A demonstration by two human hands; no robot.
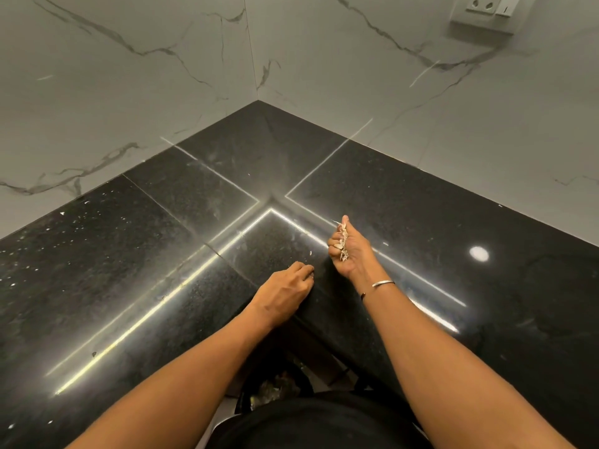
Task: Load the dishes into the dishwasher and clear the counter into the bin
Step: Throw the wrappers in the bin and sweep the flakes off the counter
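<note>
My right hand (346,251) hovers just above the black corner counter (194,196), closed on a bunch of pale dry peel scraps (343,242) that stick out between the fingers. My left hand (285,290) rests palm down on the counter a little to the left, fingertips bent against the surface; whether it pinches anything is hidden. A small pale crumb (311,253) lies on the stone between the hands. Below the counter edge, between my arms, a bin lined with a black bag (275,388) shows some waste inside.
Marble-look walls (129,76) close the corner at the back. A socket plate (486,11) sits high on the right wall. Tiny white specks (48,228) dot the counter's left part. The counter's inner front edge (311,325) runs right under my wrists.
</note>
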